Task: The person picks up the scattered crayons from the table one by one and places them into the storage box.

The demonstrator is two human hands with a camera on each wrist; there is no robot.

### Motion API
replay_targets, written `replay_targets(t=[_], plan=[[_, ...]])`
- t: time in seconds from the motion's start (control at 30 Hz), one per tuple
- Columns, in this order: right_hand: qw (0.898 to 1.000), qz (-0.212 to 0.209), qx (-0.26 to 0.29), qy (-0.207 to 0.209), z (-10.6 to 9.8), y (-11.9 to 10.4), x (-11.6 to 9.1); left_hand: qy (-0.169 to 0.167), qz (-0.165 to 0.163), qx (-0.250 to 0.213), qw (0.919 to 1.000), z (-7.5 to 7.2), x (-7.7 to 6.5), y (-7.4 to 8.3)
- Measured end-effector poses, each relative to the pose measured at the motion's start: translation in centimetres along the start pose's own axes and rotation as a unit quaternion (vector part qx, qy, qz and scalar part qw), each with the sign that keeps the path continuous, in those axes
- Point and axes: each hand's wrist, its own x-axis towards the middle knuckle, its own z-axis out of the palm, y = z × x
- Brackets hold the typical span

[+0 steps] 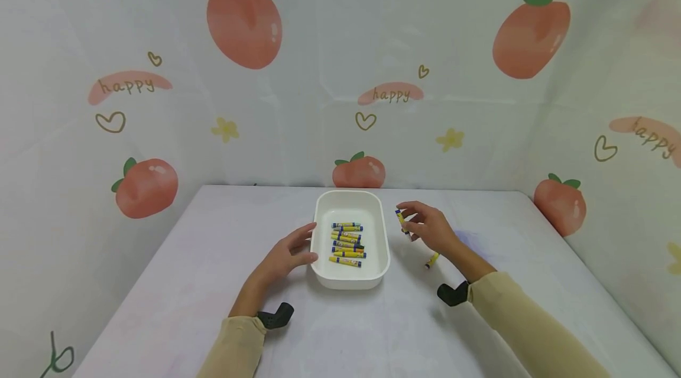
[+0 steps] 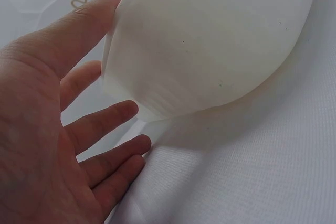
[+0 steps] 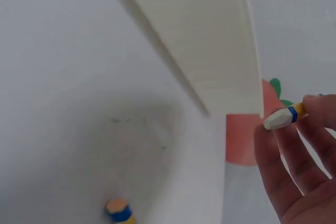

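Observation:
A white plastic tub (image 1: 351, 280) holds several yellow-wrapped crayons (image 1: 346, 261) lying roughly crosswise in a column. At its left side is my left hand (image 1: 287, 257); the thumb touches the rim and the loosely spread fingers lie along the outer wall in the left wrist view. To the right of the tub, raised over the table, my right hand (image 1: 436, 231) pinches a crayon (image 1: 400, 217) between thumb and fingers. Its pale whitish tip (image 3: 279, 119) shows in the right wrist view. Another crayon (image 1: 433, 261), with a peach-coloured end, lies on the table below the right hand.
A white cloth covers the table (image 1: 340, 336), with a faint purple stain (image 1: 470, 242) right of the right hand. Behind stands a white curtain (image 1: 319, 129) printed with peaches, hearts and flowers. Black wrist mounts (image 1: 276, 316) sit on both forearms.

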Motion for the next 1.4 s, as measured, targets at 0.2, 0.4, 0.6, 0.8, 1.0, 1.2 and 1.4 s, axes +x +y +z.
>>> replay_targets(t=[0.2, 0.4, 0.6, 0.8, 1.0, 1.2, 1.4], plan=[[0.999, -0.009, 0.02, -0.04, 0.2, -1.4, 0.9, 0.0, 0.0, -0.002, 1.0, 0.0, 0.1, -0.3], [0.995, 0.006, 0.021, -0.098, 1.1, -3.1, 2.2, 0.005, -0.009, -0.001, 0.9999, 0.0, 0.1, -0.2], [0.988, 0.003, 0.017, -0.155, 1.9, -4.4, 3.2, 0.003, -0.01, -0.002, 0.9999, -0.1, -0.1, -0.1], [0.982, -0.018, 0.009, -0.187, 3.0, -5.2, 3.8, 0.003, -0.001, -0.005, 1.0, -0.1, 0.0, 0.0], [0.977, -0.021, -0.014, -0.211, 4.1, -5.5, 4.1, 0.002, -0.007, -0.002, 1.0, -0.1, -0.9, 1.7], [0.973, -0.017, -0.027, -0.231, 5.3, -5.9, 4.0, -0.008, -0.003, -0.006, 0.9999, -0.5, -2.1, 4.0], [0.967, -0.009, -0.03, -0.253, 6.1, -6.0, 4.0, -0.015, -0.008, -0.002, 0.9999, -0.7, -2.2, 4.4]])
